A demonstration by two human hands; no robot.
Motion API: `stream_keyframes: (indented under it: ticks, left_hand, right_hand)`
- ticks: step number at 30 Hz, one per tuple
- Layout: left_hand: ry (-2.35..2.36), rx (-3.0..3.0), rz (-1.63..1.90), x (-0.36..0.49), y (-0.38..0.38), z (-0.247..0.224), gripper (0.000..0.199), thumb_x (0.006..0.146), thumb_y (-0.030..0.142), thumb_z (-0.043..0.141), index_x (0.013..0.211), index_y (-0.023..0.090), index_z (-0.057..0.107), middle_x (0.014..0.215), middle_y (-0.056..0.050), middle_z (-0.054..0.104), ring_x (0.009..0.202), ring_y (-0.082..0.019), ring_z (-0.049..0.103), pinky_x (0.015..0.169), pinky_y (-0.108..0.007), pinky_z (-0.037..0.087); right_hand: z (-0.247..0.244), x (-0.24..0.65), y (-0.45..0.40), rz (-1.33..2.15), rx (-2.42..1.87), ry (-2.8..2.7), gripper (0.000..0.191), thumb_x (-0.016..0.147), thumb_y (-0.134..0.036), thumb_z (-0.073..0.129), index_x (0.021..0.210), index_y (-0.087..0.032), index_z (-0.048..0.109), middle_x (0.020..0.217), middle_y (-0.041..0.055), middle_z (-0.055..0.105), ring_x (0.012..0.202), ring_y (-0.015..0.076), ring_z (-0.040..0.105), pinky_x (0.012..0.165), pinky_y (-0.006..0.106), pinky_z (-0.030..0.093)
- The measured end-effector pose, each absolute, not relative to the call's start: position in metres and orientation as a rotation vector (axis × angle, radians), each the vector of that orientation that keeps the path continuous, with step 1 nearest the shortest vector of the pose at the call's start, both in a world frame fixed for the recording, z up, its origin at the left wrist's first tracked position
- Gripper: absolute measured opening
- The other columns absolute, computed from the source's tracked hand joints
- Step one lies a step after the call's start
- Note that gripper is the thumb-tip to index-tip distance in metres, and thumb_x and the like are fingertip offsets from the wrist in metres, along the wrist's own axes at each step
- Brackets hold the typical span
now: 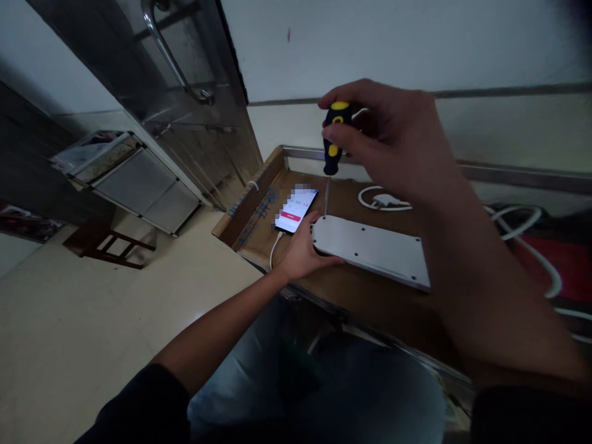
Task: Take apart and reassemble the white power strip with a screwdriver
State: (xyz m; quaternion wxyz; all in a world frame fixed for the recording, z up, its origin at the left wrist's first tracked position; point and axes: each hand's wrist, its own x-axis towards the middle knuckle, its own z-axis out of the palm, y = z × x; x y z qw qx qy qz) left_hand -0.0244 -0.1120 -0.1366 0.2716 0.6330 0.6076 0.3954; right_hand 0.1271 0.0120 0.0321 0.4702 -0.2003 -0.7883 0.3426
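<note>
My right hand (383, 129) grips a black and yellow screwdriver (332, 154) by its handle, shaft pointing down. The tip meets a hole near the far left corner of a long white panel (370, 240) with a rounded end and several dark screw holes. My right forearm hides the panel's right end. My left hand (303, 250) is wrapped around the panel's left end, thumb along the near edge and fingers at the far side, gripping it. Just beyond that hand lies a phone (296, 211) with its screen lit and a white cable plugged in.
The brown tabletop (333, 293) has a raised wooden edge (254, 200) at the left. White cable with a plug (388, 200) lies behind the panel, and more cable (550, 265) at the right over something red. A metal door (185, 92), a rack (143, 179) and a wooden stool (108, 243) stand left.
</note>
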Motion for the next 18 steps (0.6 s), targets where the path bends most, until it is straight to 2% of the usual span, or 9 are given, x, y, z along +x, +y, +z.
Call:
stream_keyframes:
  ticks: [4,6,8,10,12,15,16,18]
  left_hand:
    - [1.649,1.692,1.056,-0.024,-0.113,-0.136,0.120,0.060,0.053,0.101,0.155,0.025,0.032,0.160,-0.017,0.049,0.151,-0.036,0.049,0.131,-0.056,0.039]
    - [1.643,1.695,1.064,-0.024,-0.113,-0.137,0.121,0.060,0.052,0.102,0.154,0.025,0.032,0.159,-0.017,0.050,0.151,-0.036,0.050,0.131,-0.056,0.039]
    - [1.636,1.704,1.072,-0.024,-0.112,-0.137,0.121,0.060,0.053,0.101,0.154,0.024,0.032,0.159,-0.017,0.049,0.151,-0.036,0.050,0.131,-0.057,0.039]
    - [1.625,1.711,1.073,-0.024,-0.111,-0.137,0.121,0.060,0.055,0.101,0.154,0.023,0.032,0.160,-0.018,0.048,0.152,-0.036,0.049,0.131,-0.057,0.039]
    - [1.619,1.710,1.067,-0.024,-0.111,-0.137,0.120,0.060,0.056,0.101,0.154,0.023,0.032,0.159,-0.018,0.049,0.151,-0.037,0.049,0.131,-0.057,0.039]
    - [1.619,1.706,1.078,-0.024,-0.111,-0.137,0.121,0.060,0.056,0.101,0.154,0.024,0.032,0.158,-0.018,0.050,0.150,-0.037,0.050,0.130,-0.057,0.039]
    - [1.616,1.707,1.085,-0.024,-0.111,-0.137,0.122,0.060,0.056,0.101,0.154,0.024,0.032,0.158,-0.018,0.050,0.150,-0.037,0.050,0.130,-0.057,0.040]
    - [1.612,1.705,1.092,-0.024,-0.111,-0.137,0.122,0.059,0.056,0.101,0.155,0.025,0.032,0.157,-0.017,0.051,0.149,-0.037,0.051,0.129,-0.057,0.040]
  right_hand:
    - [0.022,0.108,0.007,0.613,-0.713,-1.767,0.055,0.083,-0.055,0.078,0.112,-0.011,0.063,0.090,0.0012,0.058,0.073,-0.0027,0.041,0.070,0.017,0.032]
    - [0.018,0.105,0.006,0.559,-0.749,-1.788,0.060,0.085,-0.061,0.075,0.115,-0.011,0.061,0.086,0.0010,0.056,0.071,-0.0018,0.039,0.073,0.018,0.031]
    - [0.017,0.107,0.007,0.486,-0.707,-1.879,0.060,0.091,-0.060,0.070,0.131,-0.016,0.062,0.107,0.0032,0.062,0.084,0.0015,0.048,0.081,0.019,0.037]
    - [0.020,0.114,0.008,0.371,-0.672,-1.997,0.057,0.096,-0.053,0.064,0.146,-0.026,0.058,0.134,0.0039,0.056,0.098,0.0053,0.054,0.089,0.022,0.043]
    - [0.025,0.122,0.009,0.293,-0.651,-2.125,0.054,0.100,-0.047,0.057,0.152,-0.033,0.055,0.144,0.0036,0.049,0.101,0.0073,0.056,0.097,0.027,0.047]
    - [0.032,0.133,0.010,0.304,-0.561,-2.254,0.056,0.103,-0.044,0.047,0.158,-0.033,0.052,0.142,0.0029,0.055,0.109,0.0090,0.058,0.106,0.027,0.047]
    - [0.034,0.136,0.010,0.345,-0.527,-2.267,0.056,0.103,-0.042,0.046,0.158,-0.033,0.052,0.137,0.0026,0.059,0.110,0.0078,0.059,0.103,0.024,0.047]
    - [0.036,0.138,0.009,0.496,-0.485,-2.242,0.053,0.102,-0.038,0.050,0.153,-0.032,0.056,0.120,0.0020,0.065,0.097,0.0033,0.059,0.087,0.017,0.045]
